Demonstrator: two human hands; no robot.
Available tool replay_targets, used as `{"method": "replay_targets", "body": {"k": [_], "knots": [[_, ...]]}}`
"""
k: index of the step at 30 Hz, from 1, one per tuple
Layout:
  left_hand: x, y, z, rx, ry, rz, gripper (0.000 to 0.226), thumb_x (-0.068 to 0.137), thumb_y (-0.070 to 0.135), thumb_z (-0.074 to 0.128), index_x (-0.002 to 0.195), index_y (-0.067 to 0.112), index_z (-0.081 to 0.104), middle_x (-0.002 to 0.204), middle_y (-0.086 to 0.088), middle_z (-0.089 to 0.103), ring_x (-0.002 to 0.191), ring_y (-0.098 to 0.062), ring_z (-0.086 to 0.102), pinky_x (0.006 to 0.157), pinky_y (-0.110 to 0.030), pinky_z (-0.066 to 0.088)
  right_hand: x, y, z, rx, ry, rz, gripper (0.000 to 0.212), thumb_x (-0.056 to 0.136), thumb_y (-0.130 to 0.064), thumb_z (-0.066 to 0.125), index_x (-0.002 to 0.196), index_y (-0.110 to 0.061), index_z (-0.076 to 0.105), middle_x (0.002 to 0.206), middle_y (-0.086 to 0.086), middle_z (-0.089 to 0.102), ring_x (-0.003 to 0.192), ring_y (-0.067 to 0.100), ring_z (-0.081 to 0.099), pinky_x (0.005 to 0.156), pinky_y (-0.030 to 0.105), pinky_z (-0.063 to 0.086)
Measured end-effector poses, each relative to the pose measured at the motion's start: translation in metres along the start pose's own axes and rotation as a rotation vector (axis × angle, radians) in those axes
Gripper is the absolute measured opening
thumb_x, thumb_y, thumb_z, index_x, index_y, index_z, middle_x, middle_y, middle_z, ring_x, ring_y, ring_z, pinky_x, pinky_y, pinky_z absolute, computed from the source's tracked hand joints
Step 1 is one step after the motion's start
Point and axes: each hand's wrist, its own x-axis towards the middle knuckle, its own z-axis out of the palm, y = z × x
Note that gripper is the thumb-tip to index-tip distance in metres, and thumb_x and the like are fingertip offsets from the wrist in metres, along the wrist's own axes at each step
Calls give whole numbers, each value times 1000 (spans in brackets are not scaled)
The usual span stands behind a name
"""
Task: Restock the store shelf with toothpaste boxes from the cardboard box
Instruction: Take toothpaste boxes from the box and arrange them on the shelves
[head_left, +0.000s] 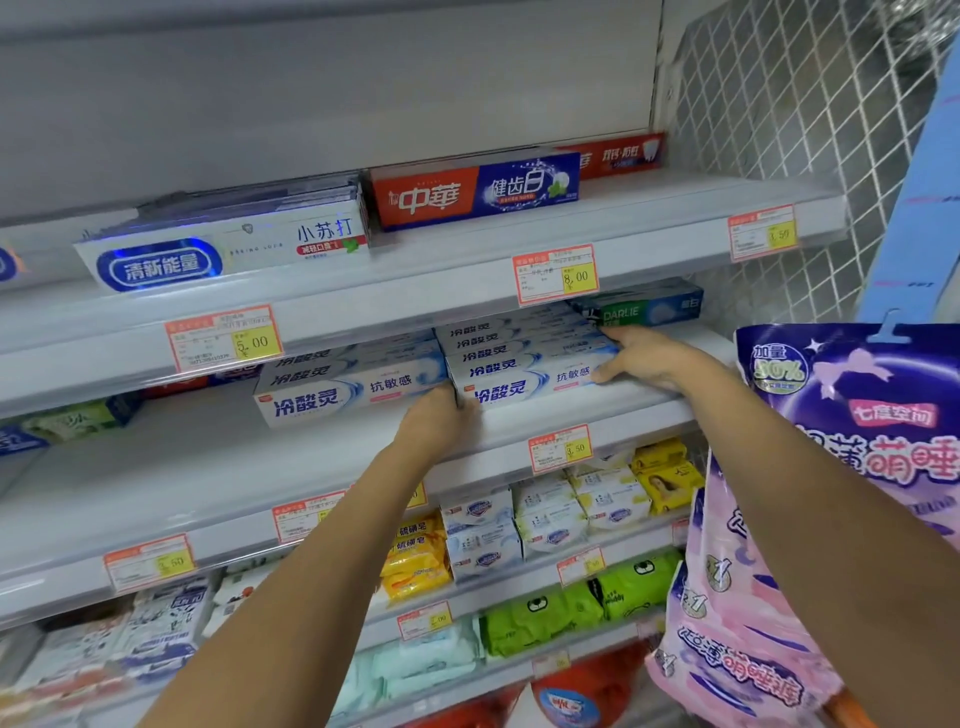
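A stack of toothpaste boxes (524, 366) sits on the middle shelf (208, 457), towards its right, held at both ends. The left hand (439, 418) has its fingers curled round the stack's near left corner, their tips hidden. The right hand (647, 358) grips the right end, thumb on the front face, fingers spread over the top. A second stack (350, 384) lies just to the left, and a green box (641, 310) lies behind to the right.
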Motion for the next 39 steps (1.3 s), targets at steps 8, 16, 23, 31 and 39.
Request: {"method": "replay_targets", "body": {"k": [8,16,23,31,39], "knots": [[3,-4,2,-8,55,0,25,98,17,38,103,-1,54,101,-21,63,97,-35,60,79,-34,44,-10,-11,7,-27,14,18,70,82,-3,67,144,-11,35,142,7,46,124,22,46,92,21,31],[-86,-32,-8,-279,475,286,30,96,23,53,124,13,59,124,-3,62,108,-11,58,89,-15,42,-77,-12,62,-27,510,-331,27,88,-24,64,111,-10,59,110,5,60,92,11,57,77,6,39],[-180,-134,55,-483,295,124,35,93,32,58,66,12,50,77,1,60,77,-5,55,58,-12,37,-131,21,210,-77,64,-319,50,85,-35,68,52,-16,35,47,-2,31,46,11,30,50,28,26],[-261,-298,152,-546,61,-454,23,82,19,72,70,19,52,76,5,60,73,-10,57,65,-23,39,-160,99,408,-285,-513,19,24,76,-12,72,97,-14,60,103,4,59,89,19,56,69,25,36],[-311,-422,266,-512,-137,-812,13,84,17,66,80,6,61,91,-6,65,87,-24,61,76,-31,46,-173,204,551,-398,-648,301,30,83,-4,60,113,-9,59,121,9,54,112,26,51,88,25,40]]}}
